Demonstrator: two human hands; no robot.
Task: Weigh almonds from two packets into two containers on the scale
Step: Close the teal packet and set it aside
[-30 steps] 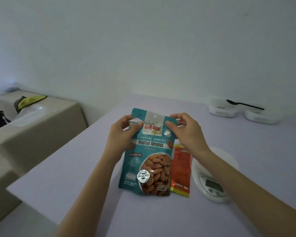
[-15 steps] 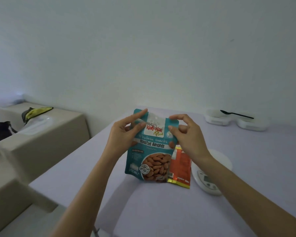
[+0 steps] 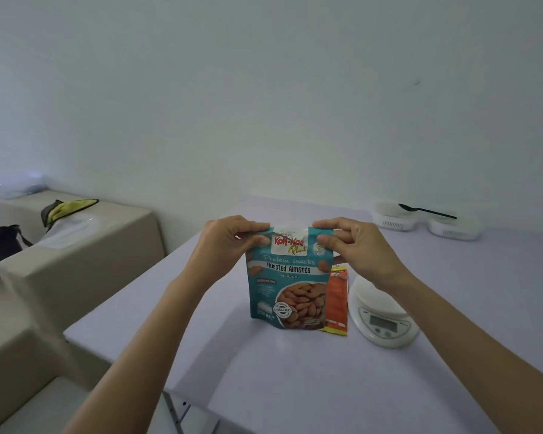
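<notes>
A teal packet of roasted almonds (image 3: 287, 283) stands upright at the middle of the lilac table (image 3: 295, 377). My left hand (image 3: 229, 245) pinches its top left corner and my right hand (image 3: 355, 245) pinches its top right corner. Behind it, an orange packet (image 3: 337, 302) lies flat on the table, partly hidden. A white round digital scale (image 3: 381, 314) sits just right of the packets under my right wrist, with nothing on its platform. Two white containers (image 3: 392, 219) (image 3: 452, 230) stand at the far right, a black spoon (image 3: 427, 209) lying across them.
Beige upholstered blocks (image 3: 76, 245) stand to the left of the table, with a yellow-green cloth (image 3: 66, 208) and a dark bag (image 3: 0, 245) on them. A white wall rises behind the table. The table's left and near edges drop off close to my arms.
Both hands have shifted to the packet's top corners and closed on them. The packet now stands more upright. The camera has tilted, so the table sits lower in view.
</notes>
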